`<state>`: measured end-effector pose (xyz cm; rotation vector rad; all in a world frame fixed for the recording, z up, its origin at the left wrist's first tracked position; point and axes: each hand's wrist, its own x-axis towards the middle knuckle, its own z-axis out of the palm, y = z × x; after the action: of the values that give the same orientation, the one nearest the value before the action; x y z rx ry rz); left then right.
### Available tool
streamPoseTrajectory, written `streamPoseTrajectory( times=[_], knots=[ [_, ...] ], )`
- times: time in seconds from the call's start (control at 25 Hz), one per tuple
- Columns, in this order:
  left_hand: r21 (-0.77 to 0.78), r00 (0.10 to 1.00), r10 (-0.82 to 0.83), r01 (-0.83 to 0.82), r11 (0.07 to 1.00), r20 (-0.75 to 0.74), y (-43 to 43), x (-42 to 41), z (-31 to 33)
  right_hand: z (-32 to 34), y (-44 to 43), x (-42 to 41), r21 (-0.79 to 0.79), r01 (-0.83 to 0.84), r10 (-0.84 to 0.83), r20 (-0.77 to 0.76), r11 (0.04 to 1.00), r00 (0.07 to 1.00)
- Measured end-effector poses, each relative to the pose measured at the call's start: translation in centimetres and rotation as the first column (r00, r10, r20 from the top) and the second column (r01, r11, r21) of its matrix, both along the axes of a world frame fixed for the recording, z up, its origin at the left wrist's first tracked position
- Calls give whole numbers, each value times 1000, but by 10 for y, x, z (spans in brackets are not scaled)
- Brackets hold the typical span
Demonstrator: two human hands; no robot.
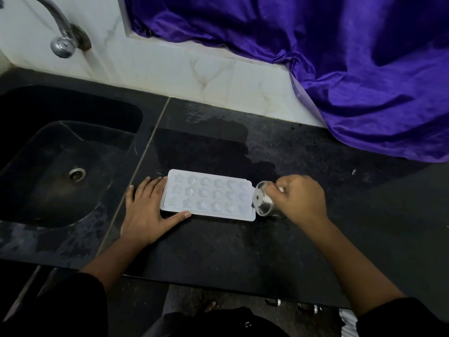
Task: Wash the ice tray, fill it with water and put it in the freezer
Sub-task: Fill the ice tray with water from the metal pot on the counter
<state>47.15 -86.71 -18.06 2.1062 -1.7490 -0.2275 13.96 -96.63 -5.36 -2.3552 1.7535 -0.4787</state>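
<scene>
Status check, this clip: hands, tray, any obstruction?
Left hand flat on counter, touching ice tray. Right hand tilts steel cup at tray's right end. Nothing blocking.

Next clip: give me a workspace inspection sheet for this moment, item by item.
Surface: black counter, with a wet patch behind the tray.
Job's things: white tray lies flat on the counter; steel cup is tipped at its right end; cannot tell if the cells hold water.
Clutter: nothing seen.
Grips: left hand lies flat against the tray's left end; right hand holds the cup.
Cables: nothing seen.
Surroundings: sink and tap at left, purple cloth at right, tiled wall behind.
</scene>
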Motion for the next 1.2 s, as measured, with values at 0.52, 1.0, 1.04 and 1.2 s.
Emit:
streamPoseTrajectory(
  times=[0.52,1.0,1.04,1.2],
  knots=[
    [11,1000,3,-3,1000,22,-1,1,-2,4,-6,-26,284,8,-229,759,959,610],
    [19,1000,6,-6,1000,11,0,0,2,9,2,56,-3,-158,154,-214,987,965],
    [21,1000,5,-6,1000,12,0,0,2,8,2,57,-6,-156,152,-215,988,965],
    [20,1000,4,-4,1000,7,0,0,2,2,-4,31,34,-89,90,-24,995,996]
  ],
)
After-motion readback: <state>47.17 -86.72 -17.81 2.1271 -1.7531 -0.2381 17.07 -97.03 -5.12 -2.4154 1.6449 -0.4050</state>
